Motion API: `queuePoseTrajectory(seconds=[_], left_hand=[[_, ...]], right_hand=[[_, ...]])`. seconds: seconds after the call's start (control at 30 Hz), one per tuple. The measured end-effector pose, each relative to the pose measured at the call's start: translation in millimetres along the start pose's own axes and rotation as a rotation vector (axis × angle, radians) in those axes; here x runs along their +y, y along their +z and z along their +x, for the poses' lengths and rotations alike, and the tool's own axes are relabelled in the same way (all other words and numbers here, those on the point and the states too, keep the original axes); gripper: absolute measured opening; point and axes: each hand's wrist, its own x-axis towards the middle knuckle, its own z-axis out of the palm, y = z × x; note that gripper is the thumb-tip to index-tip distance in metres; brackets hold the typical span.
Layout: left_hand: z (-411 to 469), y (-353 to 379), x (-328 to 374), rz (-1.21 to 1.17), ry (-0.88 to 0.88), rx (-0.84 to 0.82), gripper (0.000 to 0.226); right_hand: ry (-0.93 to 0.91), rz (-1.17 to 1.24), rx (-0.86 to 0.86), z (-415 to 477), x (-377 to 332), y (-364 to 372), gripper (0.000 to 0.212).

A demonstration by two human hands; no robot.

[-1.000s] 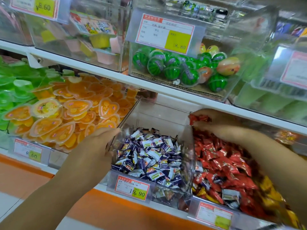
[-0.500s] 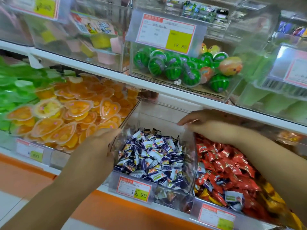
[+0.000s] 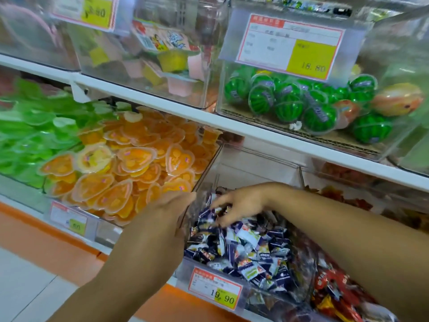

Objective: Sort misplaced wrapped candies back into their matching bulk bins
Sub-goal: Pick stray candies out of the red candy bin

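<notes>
Clear bin point(image 3: 255, 169) holds a pile of blue-white wrapped candies point(image 3: 250, 242). The right forearm reaches in from the right over the neighbouring red candies point(image 3: 334, 284). Left hand point(image 3: 160, 219) grips the bin's left wall, fingers curled over the rim. Right hand point(image 3: 241, 203) is palm down inside the bin, fingers spread and bent onto the pile's rear left; can't tell if it pinches one. Price tag point(image 3: 214, 291) on the bin front.

jelly cups point(image 3: 130, 163) left – wrapped candies point(image 3: 246, 247) in middle bin point(image 3: 299, 282)

White shelf point(image 3: 162, 105) carries clear bins point(image 3: 392, 54) — one seemingly holding jelly cups point(image 3: 173, 59).
</notes>
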Motion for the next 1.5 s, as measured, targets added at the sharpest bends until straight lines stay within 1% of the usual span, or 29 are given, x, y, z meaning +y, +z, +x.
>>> queuePoseTrajectory(seconds=[0.07, 0.17, 0.23, 0.27, 0.3, 0.37, 0.43, 0.47, 0.53, 0.63, 0.7, 0.77, 0.83, 0.97, 1.0, 1.1, 1.13, 1.17, 1.23, 1.27, 1.3, 1.37, 1.43, 1.5], left_hand=[[-1, -2, 2, 0.012, 0.008, 0.010, 0.062], [-1, -4, 4, 0.030, 0.007, -0.011, 0.062], [-1, -4, 4, 0.033, 0.001, -0.021, 0.063], [-1, -4, 3, 0.033, -0.002, -0.023, 0.063], [-1, -4, 3, 0.035, -0.004, -0.021, 0.063], [-1, -3, 3, 0.034, -0.008, -0.019, 0.064], [-2, -3, 2, 0.025, -0.013, -0.014, 0.064], [-2, -3, 2, 0.022, -0.014, -0.008, 0.064], [-2, -3, 4, 0.028, -0.022, 0.002, 0.065], [0, -4, 7, 0.054, -0.039, -0.004, 0.063], [-1, -5, 7, 0.050, -0.032, -0.006, 0.063], [-2, -4, 5, 0.045, -0.011, -0.009, 0.063], [-2, -4, 3, 0.037, -0.010, -0.018, 0.063], [-2, -4, 1, 0.017, -0.011, -0.034, 0.063], [-2, -4, 2, 0.019, -0.012, -0.035, 0.063], [-1, -5, 4, 0.024, -0.025, -0.026, 0.063], [-2, -5, 4, 0.024, -0.028, -0.025, 0.063], [-1, -5, 4, 0.023, -0.029, -0.025, 0.063], [-2, -5, 3, 0.027, -0.034, -0.028, 0.063], [-2, -5, 3, 0.028, -0.036, -0.028, 0.064], [-2, -4, 3, 0.027, -0.034, -0.028, 0.064], [-2, -4, 3, 0.022, -0.028, -0.022, 0.064], [-3, -4, 4, 0.020, -0.026, -0.012, 0.065], [-2, -4, 3, 0.017, -0.022, -0.010, 0.065]], right_hand=[[-0.032, -0.022, -0.066, -20, 7, -3, 0.054], [0.007, -0.069, -0.159, -45, 22, -12, 0.047], [0.054, -0.085, -0.175, -52, 29, -22, 0.042], [0.080, -0.075, -0.150, -51, 33, -26, 0.043], [0.117, -0.069, -0.118, -47, 38, -29, 0.049], [0.253, -0.037, -0.065, -32, 46, -27, 0.073], [0.388, -0.034, -0.079, -10, 49, -17, 0.096], [0.419, -0.031, -0.097, 0, 49, -12, 0.100], [0.449, 0.002, -0.115, 14, 41, -7, 0.094], [0.419, 0.078, -0.121, 19, 27, -4, 0.082], [0.406, 0.140, -0.068, 17, 27, 1, 0.081], [0.377, 0.200, 0.015, 16, 28, 8, 0.090], [0.333, 0.239, 0.101, 15, 28, 11, 0.087], [0.226, 0.280, 0.274, -2, 25, 5, 0.062], [0.199, 0.318, 0.282, -9, 24, 1, 0.056], [0.104, 0.350, 0.247, -27, 22, -8, 0.027], [0.074, 0.376, 0.243, -32, 19, -11, 0.022], [0.023, 0.426, 0.239, -37, 17, -13, 0.018], [-0.096, 0.537, 0.250, -44, 17, -19, 0.022], [-0.113, 0.580, 0.258, -47, 19, -22, 0.026], [-0.088, 0.615, 0.270, -46, 24, -25, 0.030], [0.028, 0.634, 0.331, -38, 38, -30, 0.037], [0.132, 0.620, 0.375, -26, 53, -30, 0.029], [0.170, 0.520, 0.362, -18, 59, -24, 0.024]])
